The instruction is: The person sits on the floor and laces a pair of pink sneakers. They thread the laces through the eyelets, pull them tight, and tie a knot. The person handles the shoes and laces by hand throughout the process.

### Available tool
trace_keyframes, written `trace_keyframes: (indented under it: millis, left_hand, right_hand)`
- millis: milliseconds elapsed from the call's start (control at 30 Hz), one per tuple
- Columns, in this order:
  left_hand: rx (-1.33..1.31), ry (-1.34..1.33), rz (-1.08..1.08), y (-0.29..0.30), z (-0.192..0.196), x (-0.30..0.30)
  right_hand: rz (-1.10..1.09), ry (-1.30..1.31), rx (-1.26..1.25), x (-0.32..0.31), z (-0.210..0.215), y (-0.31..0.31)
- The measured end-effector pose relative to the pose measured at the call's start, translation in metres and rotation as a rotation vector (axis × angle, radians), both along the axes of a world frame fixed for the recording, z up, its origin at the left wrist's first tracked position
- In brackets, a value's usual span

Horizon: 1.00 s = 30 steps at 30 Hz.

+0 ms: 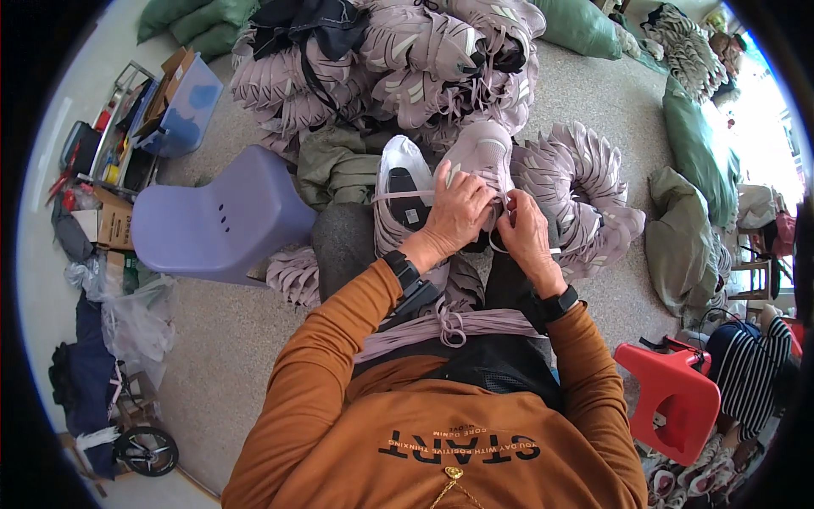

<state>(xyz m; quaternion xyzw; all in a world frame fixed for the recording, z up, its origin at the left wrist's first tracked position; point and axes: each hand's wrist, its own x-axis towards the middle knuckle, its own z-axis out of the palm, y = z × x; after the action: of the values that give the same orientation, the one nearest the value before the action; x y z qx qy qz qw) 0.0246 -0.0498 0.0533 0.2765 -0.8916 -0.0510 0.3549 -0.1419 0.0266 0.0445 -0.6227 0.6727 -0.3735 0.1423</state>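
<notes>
At my far left a blue plastic bin (191, 97) stands near the wall, shadowed by the lens rim, so the tools crowded beside it are hard to sort out. Nearer is a lilac chair (191, 225), partly covering a stack of pink uppers (292, 276). A loose upper (392, 222) rests over my thigh, its white and black underside turned up, probably parked there to be within reach.

My left hand (458, 208) lies across the pink shoe (479, 151) between my knees, which seems to steady it, toe pointing away from me. My fingers curl over the lacing, but I cannot tell whether their tips pinch anything; the shoe's heel end is hidden beneath my hands. My right hand (527, 233) has thumb and fingers together on a lace (498, 247), though its course under them is lost.

Just beyond, pink uppers curve in a nested ring (606, 161). Farther right are a red stool (651, 373) and a person in stripes (750, 373), partly cut off by the rim.
</notes>
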Motion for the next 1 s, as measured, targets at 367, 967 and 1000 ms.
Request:
trace_keyframes:
  millis: [367, 967, 1000]
  left_hand:
    - [-0.003, -0.260, -0.160, -0.022, 0.020, -0.014]
    - [-0.071, 0.103, -0.035, 0.000, -0.004, -0.005]
    - [-0.078, 0.092, -0.051, 0.000, -0.005, -0.003]
  right_hand:
    - [-0.015, -0.124, 0.040, 0.001, 0.007, -0.002]
    - [0.101, -0.412, 0.052, -0.008, 0.015, -0.008]
    - [0.168, -0.465, 0.102, -0.007, 0.019, -0.009]
